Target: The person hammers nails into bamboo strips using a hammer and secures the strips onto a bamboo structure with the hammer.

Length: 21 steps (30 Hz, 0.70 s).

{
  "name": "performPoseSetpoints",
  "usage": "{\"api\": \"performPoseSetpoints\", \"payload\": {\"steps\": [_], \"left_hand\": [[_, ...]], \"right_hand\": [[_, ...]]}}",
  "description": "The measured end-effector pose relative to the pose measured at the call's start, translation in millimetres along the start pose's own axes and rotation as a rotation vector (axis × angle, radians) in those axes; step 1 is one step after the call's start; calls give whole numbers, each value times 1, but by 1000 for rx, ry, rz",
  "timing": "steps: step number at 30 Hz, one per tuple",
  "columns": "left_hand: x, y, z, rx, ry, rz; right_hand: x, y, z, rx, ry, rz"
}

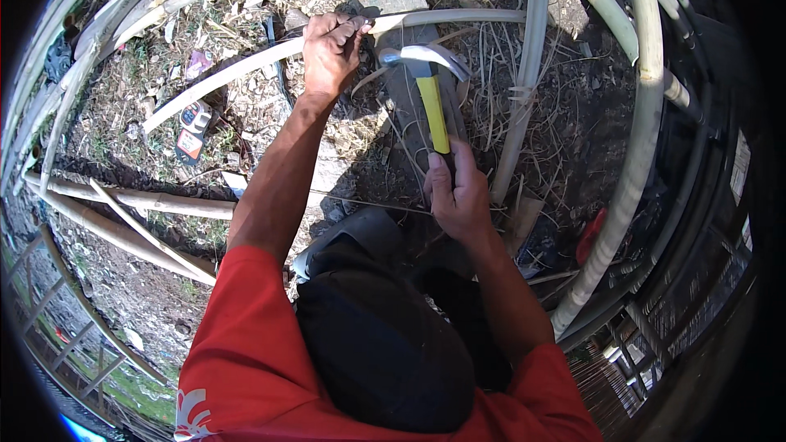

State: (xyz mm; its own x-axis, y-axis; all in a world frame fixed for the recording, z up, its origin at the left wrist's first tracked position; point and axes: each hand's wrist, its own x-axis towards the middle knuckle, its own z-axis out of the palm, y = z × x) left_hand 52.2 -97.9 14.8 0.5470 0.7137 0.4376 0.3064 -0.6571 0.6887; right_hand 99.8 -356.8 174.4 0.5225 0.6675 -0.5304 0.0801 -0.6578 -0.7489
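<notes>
My left hand [331,56] is closed over a long pale bamboo strip [233,72], which bows across the ground in front of me. Its thumb and fingertips are pinched at the strip's upper side; whether something small sits between them is too fine to make out. In my right hand [461,195] is a claw hammer [432,106], gripped near the end of its yellow and black handle. The metal head is raised just right of my left hand, apart from the strip. Beneath the hammer lies a dark wooden board [409,94].
A tape measure [195,118] lies left of my forearm, beside an orange and black item [189,146]. Thick bamboo poles [647,106] curve along the right, and more poles [155,200] lie left. An upright-running split bamboo [524,90] meets the strip's right end. Shavings litter the ground.
</notes>
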Motion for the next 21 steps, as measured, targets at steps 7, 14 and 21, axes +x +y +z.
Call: {"api": "performPoseSetpoints", "payload": {"steps": [7,14,21], "left_hand": [[-2,-2,-2,18,-1,-58],[-3,0,-4,-13,0,-68],[-2,-1,-2,-5,-6,-93]], "right_hand": [[50,-36,8,-273,256,-450],[68,-43,14,-463,311,-596],[76,-22,21,-684,262,-527]]}}
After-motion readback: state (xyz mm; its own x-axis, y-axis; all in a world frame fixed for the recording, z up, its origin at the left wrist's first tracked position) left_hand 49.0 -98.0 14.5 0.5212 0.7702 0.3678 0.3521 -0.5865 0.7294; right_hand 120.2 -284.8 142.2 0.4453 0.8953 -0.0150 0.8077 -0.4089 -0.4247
